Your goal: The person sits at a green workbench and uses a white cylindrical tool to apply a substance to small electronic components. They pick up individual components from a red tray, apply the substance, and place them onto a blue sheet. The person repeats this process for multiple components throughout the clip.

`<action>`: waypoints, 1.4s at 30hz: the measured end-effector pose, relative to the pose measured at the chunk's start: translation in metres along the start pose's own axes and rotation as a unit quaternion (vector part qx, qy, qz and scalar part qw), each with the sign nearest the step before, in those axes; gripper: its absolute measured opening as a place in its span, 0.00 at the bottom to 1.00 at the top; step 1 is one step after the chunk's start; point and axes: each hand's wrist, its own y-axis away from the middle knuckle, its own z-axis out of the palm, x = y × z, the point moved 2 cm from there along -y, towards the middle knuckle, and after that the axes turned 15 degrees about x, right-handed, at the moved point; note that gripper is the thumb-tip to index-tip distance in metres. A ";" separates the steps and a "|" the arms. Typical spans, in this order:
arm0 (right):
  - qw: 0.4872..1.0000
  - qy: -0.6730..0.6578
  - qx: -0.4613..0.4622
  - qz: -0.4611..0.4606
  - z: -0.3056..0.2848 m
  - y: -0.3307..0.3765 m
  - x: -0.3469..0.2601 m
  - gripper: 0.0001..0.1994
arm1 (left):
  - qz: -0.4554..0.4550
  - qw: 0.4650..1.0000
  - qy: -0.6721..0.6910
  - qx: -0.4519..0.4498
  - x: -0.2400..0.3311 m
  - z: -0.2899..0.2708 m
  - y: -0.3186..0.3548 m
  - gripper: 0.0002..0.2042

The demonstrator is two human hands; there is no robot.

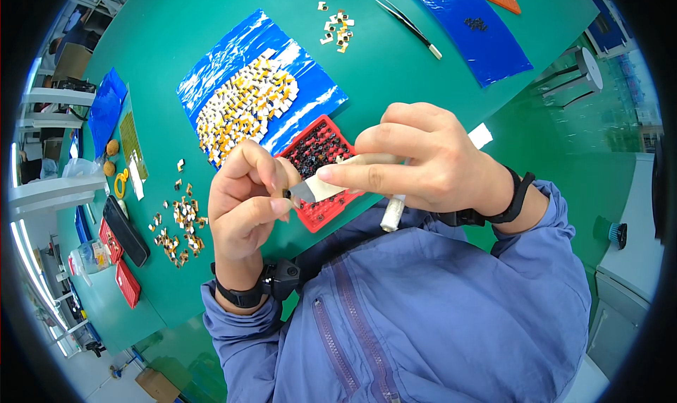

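Note:
My left hand is closed, its thumb and fingertips pinching a small dark piece, mostly hidden by the fingers. In my right hand is a flat blade with a grey tip and cream wrapping, the fingers stretched along it. The tip meets or nearly meets the pinched piece. A white wrapped end sticks out below the right hand; whether it belongs to the blade I cannot tell. Under both hands lies a red tray holding many small black parts.
A blue sheet bears a heap of small white-and-orange pieces. Loose pieces lie left, and others at the back. Tweezers lie near another blue sheet. Yellow scissors and a black case sit far left.

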 end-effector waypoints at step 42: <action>0.997 -0.057 -0.010 0.049 0.006 0.008 -0.005 0.14 | 0.056 0.998 -0.033 0.010 -0.002 -0.001 0.001 0.11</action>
